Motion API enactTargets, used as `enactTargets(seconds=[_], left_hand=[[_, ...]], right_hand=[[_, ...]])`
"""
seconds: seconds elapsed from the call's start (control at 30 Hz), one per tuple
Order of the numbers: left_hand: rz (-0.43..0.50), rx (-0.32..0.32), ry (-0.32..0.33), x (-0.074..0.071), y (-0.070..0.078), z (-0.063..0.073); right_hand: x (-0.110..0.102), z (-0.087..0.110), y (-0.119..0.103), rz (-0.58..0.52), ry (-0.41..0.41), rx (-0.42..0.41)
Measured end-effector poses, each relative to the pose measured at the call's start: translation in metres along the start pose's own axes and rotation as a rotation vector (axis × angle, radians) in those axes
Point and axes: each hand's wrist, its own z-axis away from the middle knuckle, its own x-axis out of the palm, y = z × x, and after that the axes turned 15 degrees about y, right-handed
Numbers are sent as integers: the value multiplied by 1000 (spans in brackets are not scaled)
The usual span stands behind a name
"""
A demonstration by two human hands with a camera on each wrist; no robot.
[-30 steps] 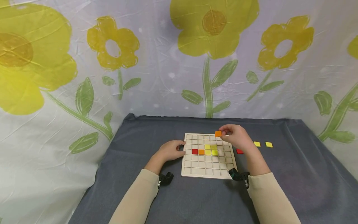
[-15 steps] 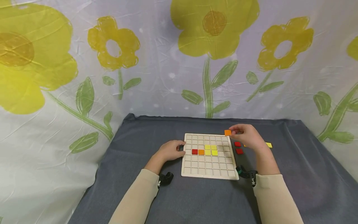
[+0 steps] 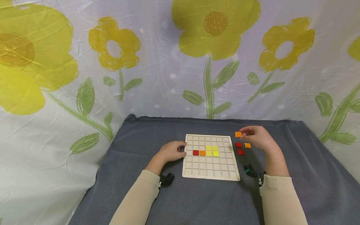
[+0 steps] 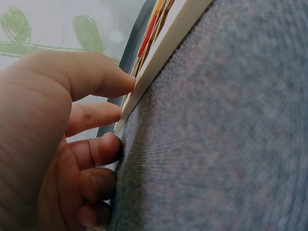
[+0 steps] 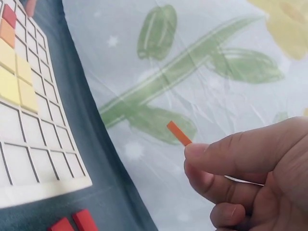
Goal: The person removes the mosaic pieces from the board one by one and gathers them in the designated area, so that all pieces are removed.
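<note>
Between thumb and forefinger, my right hand [image 3: 260,137] pinches a square orange tile [image 3: 238,134], held up past the far right corner of a pale wooden grid board [image 3: 197,172]. The right wrist view shows that orange tile [image 5: 179,133] edge-on, the thumb over one end. My left hand [image 3: 171,151] rests at the board's left side; in the left wrist view its thumb and a fingertip touch the board's edge [image 4: 163,53], other fingers loosely bent. On the board, a red tile [image 3: 196,152] and an orange tile [image 3: 202,152] lie in line beside several yellow tiles [image 3: 208,148].
Right of the board, two red tiles [image 3: 238,145] and a loose orange tile [image 3: 247,145] lie on the dark grey cloth [image 3: 208,200]. The loose yellow tiles farther right are hidden behind my right hand. A flower-printed curtain [image 3: 157,93] hangs behind the table.
My right hand has moved right with the orange tile, from above the board's far edge to beyond its corner. The loose red and orange tiles are uncovered. My left hand stays put.
</note>
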Motion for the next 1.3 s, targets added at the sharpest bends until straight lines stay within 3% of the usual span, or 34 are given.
enactTargets(seconds=[0.47,1.07,1.3], left_hand=[[13,8,-1,-2,1,1],[-1,4,-4,0,1,1],[8,-2,6,-1,2,1]], right_hand=[[-19,3,24,38,-35,51],[-22,2,63,45,-134,163],[-19,1,71,50,-179,161]])
